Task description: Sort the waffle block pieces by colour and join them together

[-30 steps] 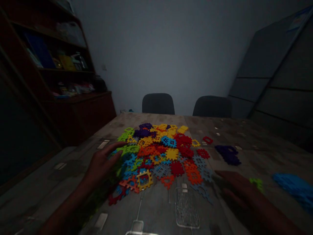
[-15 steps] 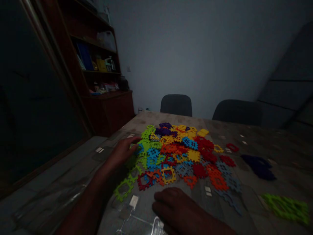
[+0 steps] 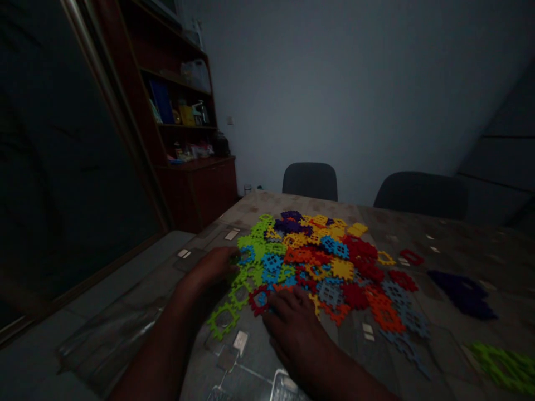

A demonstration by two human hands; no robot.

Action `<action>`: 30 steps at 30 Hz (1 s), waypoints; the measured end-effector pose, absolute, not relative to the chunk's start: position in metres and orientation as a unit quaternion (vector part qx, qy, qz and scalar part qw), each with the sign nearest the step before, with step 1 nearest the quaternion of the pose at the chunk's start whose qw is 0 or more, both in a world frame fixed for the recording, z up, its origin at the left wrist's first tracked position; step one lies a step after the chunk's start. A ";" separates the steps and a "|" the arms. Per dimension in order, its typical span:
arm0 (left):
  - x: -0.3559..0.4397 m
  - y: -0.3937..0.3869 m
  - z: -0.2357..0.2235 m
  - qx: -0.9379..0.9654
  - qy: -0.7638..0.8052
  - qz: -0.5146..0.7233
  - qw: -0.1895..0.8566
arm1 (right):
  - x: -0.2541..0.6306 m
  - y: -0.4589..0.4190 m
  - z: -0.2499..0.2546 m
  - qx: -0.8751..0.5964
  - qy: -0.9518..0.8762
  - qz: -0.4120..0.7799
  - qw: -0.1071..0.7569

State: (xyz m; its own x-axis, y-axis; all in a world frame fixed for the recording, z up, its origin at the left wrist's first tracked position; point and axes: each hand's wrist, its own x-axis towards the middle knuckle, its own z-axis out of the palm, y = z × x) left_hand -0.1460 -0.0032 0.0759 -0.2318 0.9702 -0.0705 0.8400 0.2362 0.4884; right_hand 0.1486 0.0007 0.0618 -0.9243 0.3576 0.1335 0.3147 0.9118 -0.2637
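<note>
A heap of toothed plastic building tiles in many colours (image 3: 343,269) lies on the table. My left hand (image 3: 217,264) is at the heap's left side, next to lime green tiles (image 3: 253,245) and a blue tile (image 3: 247,254). Its fingers point toward the heap, apart and slightly bent; the tips are dark. My right hand (image 3: 295,328) rests at the front edge, back upward, with its fingers loosely bent over orange and yellow tiles. A dark red square frame tile (image 3: 254,303) lies just left of its fingers. No tile shows lifted in either hand.
The table (image 3: 234,362) has a clear, shiny cover. To the right lie dark blue tiles (image 3: 463,295) and a lime green stack (image 3: 504,365). Two chairs (image 3: 309,181) stand behind the table. A wooden shelf cabinet (image 3: 196,184) is at the back left.
My right hand has moved forward onto the heap's front edge, covering the yellow frame tile. My left hand stays by the green tiles, its fingers a bit more bent. The view has turned slightly left.
</note>
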 end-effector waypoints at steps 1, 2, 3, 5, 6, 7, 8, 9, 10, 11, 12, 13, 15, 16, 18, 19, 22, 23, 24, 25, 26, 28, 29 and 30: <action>-0.145 -0.003 0.077 0.594 0.763 0.177 0.182 | 0.144 -0.003 0.065 -0.156 -0.975 0.127 0.090; -0.145 -0.003 0.078 0.597 0.761 0.176 0.181 | 0.137 -0.007 0.067 -0.135 -0.977 0.133 0.093; -0.145 -0.003 0.080 0.601 0.759 0.174 0.180 | 0.130 -0.011 0.067 -0.113 -0.979 0.137 0.101; -0.145 -0.003 0.082 0.609 0.754 0.171 0.177 | 0.113 -0.019 0.063 -0.085 -0.980 0.139 0.117; -0.145 -0.003 0.082 0.612 0.752 0.169 0.175 | 0.104 -0.023 0.060 -0.083 -0.979 0.138 0.124; -0.146 -0.002 0.082 0.614 0.752 0.166 0.173 | 0.095 -0.026 0.056 -0.087 -0.979 0.137 0.126; -0.146 -0.002 0.082 0.615 0.752 0.164 0.171 | 0.088 -0.029 0.053 -0.096 -0.978 0.135 0.123; -0.147 -0.001 0.081 0.616 0.752 0.161 0.170 | 0.081 -0.032 0.050 -0.105 -0.979 0.131 0.119; -0.148 0.000 0.079 0.616 0.753 0.159 0.169 | 0.077 -0.034 0.048 -0.109 -0.980 0.124 0.114; -0.148 0.000 0.078 0.617 0.753 0.157 0.168 | 0.075 -0.036 0.047 -0.107 -0.982 0.116 0.109; -0.148 0.001 0.076 0.618 0.752 0.156 0.167 | 0.075 -0.038 0.047 -0.098 -0.984 0.107 0.105; -0.148 0.001 0.074 0.619 0.751 0.156 0.166 | 0.077 -0.039 0.047 -0.086 -0.986 0.100 0.104; -0.147 0.002 0.071 0.622 0.750 0.158 0.161 | 0.085 -0.040 0.045 -0.057 -0.989 0.087 0.104; -0.147 0.002 0.070 0.624 0.749 0.159 0.157 | 0.092 -0.040 0.042 -0.045 -0.990 0.081 0.104; -0.146 0.003 0.068 0.627 0.748 0.163 0.147 | 0.108 -0.038 0.031 -0.024 -0.992 0.060 0.107; -0.145 0.003 0.067 0.627 0.748 0.164 0.142 | 0.117 -0.036 0.023 -0.014 -0.992 0.046 0.114; -0.142 0.004 0.066 0.625 0.752 0.171 0.124 | 0.154 -0.027 0.000 0.005 -0.987 0.005 0.158; -0.140 0.005 0.066 0.625 0.752 0.174 0.116 | 0.169 -0.023 -0.005 -0.003 -0.985 0.002 0.172; -0.137 0.005 0.066 0.626 0.751 0.180 0.107 | 0.186 -0.018 -0.006 -0.013 -0.983 0.002 0.184; -0.134 0.006 0.067 0.628 0.749 0.187 0.098 | 0.204 -0.013 -0.004 -0.028 -0.985 0.010 0.173; -0.131 0.007 0.068 0.632 0.745 0.195 0.087 | 0.222 -0.008 0.002 -0.052 -0.985 0.027 0.164; -0.121 0.008 0.070 0.640 0.735 0.215 0.066 | 0.255 0.002 0.023 -0.067 -0.986 0.090 0.120; -0.114 0.009 0.072 0.645 0.728 0.226 0.055 | 0.269 0.006 0.035 -0.087 -0.982 0.120 0.117; -0.107 0.009 0.074 0.650 0.720 0.238 0.045 | 0.280 0.010 0.047 -0.127 -0.974 0.140 0.123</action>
